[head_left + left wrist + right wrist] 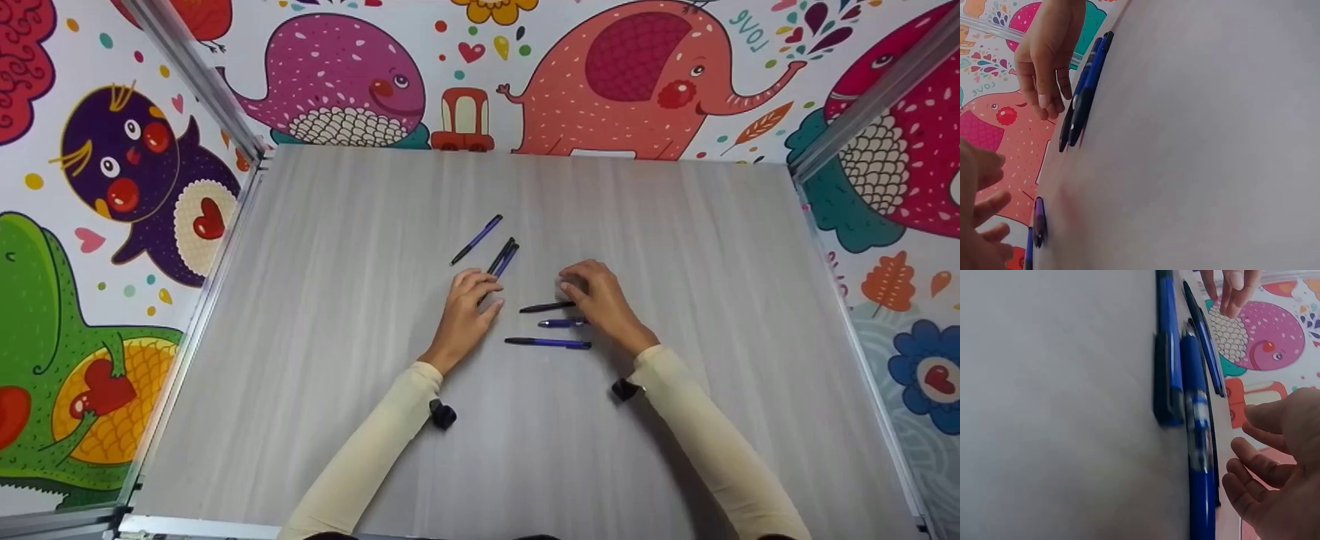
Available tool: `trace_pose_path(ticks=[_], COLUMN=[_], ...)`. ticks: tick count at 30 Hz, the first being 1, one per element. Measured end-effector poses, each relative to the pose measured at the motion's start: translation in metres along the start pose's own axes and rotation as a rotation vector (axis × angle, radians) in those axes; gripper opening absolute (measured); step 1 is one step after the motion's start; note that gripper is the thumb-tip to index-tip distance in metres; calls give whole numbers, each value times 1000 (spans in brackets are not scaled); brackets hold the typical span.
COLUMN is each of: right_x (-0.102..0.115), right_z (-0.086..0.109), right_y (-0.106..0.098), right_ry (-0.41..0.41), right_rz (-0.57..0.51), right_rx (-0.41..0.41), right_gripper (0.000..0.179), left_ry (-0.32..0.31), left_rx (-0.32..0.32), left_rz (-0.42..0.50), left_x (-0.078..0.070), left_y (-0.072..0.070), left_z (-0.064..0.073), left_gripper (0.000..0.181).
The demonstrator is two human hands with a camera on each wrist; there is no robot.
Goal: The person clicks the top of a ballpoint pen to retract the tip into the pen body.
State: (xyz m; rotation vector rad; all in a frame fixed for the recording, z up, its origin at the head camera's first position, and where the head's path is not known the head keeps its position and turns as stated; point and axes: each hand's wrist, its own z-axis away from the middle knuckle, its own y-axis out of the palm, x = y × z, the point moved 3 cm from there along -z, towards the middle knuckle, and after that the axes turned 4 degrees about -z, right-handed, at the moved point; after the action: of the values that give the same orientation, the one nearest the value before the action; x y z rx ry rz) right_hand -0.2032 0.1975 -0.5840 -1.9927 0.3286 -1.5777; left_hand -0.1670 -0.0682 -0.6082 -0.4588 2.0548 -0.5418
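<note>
Seen from above, with twelve o'clock at the far side, two bare hands in cream sleeves [367,457] work over a grey wood-grain bench [375,225] holding six pens. The left hand [463,319] holds nothing; its fingers are relaxed and slightly spread. At its one o'clock lies a close pair of pens [507,259], one black, one blue, slanting toward one o'clock; whether a fingertip touches them, I cannot tell. A lone blue-and-black pen [477,240] lies at that hand's twelve o'clock.

The right hand [606,306] is empty too, its fingers gently curved and a little apart. A black pen [545,307] lies at its nine o'clock, a dark blue pen [558,323] and a longer blue pen with a black tip [551,343] toward eight. Beyond the bench, at one o'clock, the wall shows a coral cartoon elephant [592,105]; at eleven, a purple whale [330,75].
</note>
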Motion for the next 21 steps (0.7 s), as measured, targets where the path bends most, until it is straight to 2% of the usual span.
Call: trace_pose_path(ticks=[3,8,13,17,21], right_x=[4,9,12,12,13], right_z=[-7,-17,-31,-42,-50], right_y=[12,26,39,49,57], right_ry=[-19,-8,20,30,24], right_rz=[-20,-52,-104,-137,-137], right_rx=[16,-10,-27,-52,-65], right_gripper=[20,22,24,25,25], left_ry=[-46,-109,-184,-206,-229], left_rx=[-44,-77,-72,-44,-33], left_rz=[-2,4,-19,-76,-113], left_x=[11,23,16,6,4], left_y=[-4,-5,-9,-10,-6], left_z=[7,14,15,13,11], left_gripper=[18,21,24,26,27])
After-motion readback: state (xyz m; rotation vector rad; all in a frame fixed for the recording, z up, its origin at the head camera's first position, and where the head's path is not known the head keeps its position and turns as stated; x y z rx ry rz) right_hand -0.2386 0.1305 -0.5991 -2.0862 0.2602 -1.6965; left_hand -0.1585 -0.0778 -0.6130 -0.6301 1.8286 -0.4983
